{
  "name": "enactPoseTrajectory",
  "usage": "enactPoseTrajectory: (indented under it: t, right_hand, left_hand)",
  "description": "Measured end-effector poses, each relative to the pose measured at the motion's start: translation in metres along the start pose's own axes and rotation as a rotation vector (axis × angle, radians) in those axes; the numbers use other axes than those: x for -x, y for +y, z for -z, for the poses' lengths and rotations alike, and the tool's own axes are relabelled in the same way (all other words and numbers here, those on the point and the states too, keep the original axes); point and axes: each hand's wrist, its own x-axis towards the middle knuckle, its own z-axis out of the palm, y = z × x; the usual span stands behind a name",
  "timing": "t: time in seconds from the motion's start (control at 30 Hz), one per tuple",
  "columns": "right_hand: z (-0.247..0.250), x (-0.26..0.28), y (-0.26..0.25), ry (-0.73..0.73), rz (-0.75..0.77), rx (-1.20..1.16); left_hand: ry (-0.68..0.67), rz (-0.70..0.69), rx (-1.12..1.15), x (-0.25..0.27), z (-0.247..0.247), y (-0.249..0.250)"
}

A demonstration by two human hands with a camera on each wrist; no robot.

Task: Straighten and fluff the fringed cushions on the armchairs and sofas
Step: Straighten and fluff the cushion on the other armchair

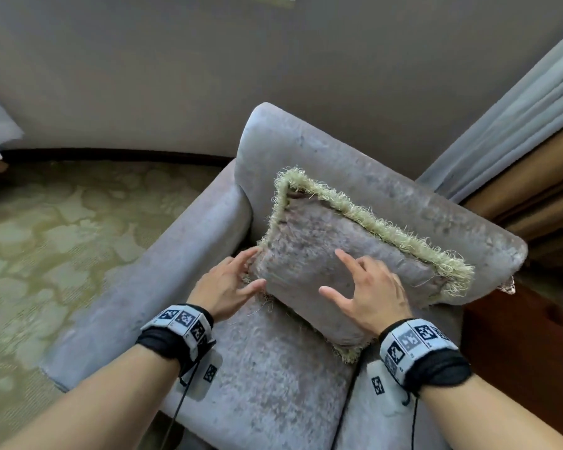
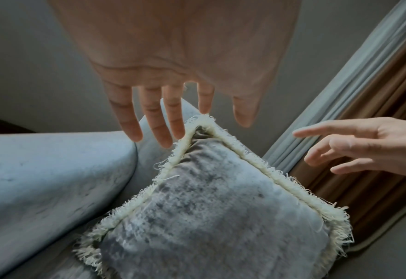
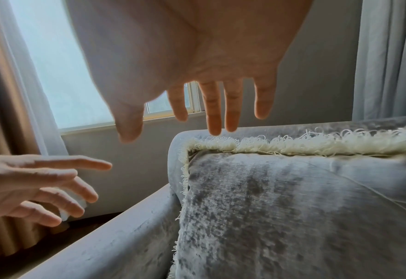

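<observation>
Cushion (image 1: pixel 338 261) stands propped against armchair (image 1: pixel 387 177) back; left hand (image 1: pixel 225 284) and right hand (image 1: pixel 368 293) hover spread-fingered, holding nothing; fluffing looks unfinished.

I see one grey velvet cushion (image 1: pixel 332 254) — pale green fringe, propped tilted against the grey armchair (image 1: pixel 387 196) backrest.
</observation>
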Motion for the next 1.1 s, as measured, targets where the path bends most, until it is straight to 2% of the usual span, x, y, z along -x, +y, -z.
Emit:
enactPoseTrajectory:
  t: [0.23,0.4,0.53,0.73,0.97,1.1]
  right_hand:
    - [-0.010,-0.069,0.003,0.138,-0.037,0.019]
    - [-0.028,-0.111,0.018,0.218,0.006,0.077]
    - [-0.051,-0.145,0.036,0.208,0.016,0.131]
    - [-0.087,-0.171,0.072,0.127,0.064,0.192]
    - [-0.101,-0.181,0.085,0.216,0.125,0.181]
    - [-0.110,-0.185,0.086,0.243,0.125,0.163]
  left_hand:
    - [0.068,0.083,0.284,-0.061,-0.028,-0.042]
    - [0.163,0.047,0.431,-0.107,-0.058,-0.057]
    - [0.191,0.013,0.521,-0.141,-0.097,-0.069]
    - [0.142,0.006,0.525,-0.181,-0.158,-0.078]
    - [0.179,-0.026,0.509,-0.221,-0.191,-0.080]
    - [0.190,0.027,0.549,-0.226,-0.198,-0.079]
